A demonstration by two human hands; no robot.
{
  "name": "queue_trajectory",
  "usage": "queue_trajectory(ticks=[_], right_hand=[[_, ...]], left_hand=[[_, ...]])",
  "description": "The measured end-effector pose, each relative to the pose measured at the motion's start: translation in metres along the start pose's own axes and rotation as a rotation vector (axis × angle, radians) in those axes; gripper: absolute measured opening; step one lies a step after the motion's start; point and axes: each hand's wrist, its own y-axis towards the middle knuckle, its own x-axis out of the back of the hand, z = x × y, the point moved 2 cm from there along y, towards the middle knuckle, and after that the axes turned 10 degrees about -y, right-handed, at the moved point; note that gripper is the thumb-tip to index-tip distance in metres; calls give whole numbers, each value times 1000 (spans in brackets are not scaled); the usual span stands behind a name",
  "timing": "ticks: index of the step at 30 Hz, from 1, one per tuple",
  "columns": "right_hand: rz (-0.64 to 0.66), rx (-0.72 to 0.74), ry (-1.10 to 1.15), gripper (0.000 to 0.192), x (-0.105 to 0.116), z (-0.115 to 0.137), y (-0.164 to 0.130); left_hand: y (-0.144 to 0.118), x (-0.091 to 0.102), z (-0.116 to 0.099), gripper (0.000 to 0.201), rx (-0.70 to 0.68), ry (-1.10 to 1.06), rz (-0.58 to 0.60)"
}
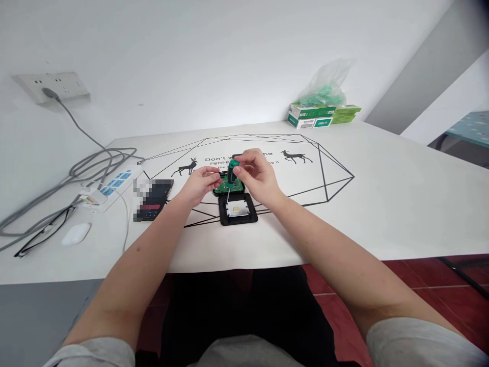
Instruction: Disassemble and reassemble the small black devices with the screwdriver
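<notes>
White table [382, 204] with deer print | black frame [238, 211] near the front edge | phone [153, 200], power strip [110, 187], earbud case [75, 234], glasses [46, 232] left | green boxes [321, 115] at back

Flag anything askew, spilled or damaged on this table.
Nothing spilled or broken. The black housing lies open, its green circuit board lifted out and held by the left hand; the right hand holds a green screwdriver to it.

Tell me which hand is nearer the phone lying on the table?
Left. The left hand steadies the green circuit board just right of the phone; the right hand, gripping the screwdriver, is beyond the board.
</notes>
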Motion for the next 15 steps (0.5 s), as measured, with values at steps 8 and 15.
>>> queue_trajectory(ticks=[8, 15], right_hand=[[14, -79, 107, 40, -11, 3, -4], [20, 46, -67, 32, -8, 5, -4]], left_hand=[[-1, -1, 3, 25, 13, 27, 31], [-2, -3, 2, 29, 26, 19, 63]])
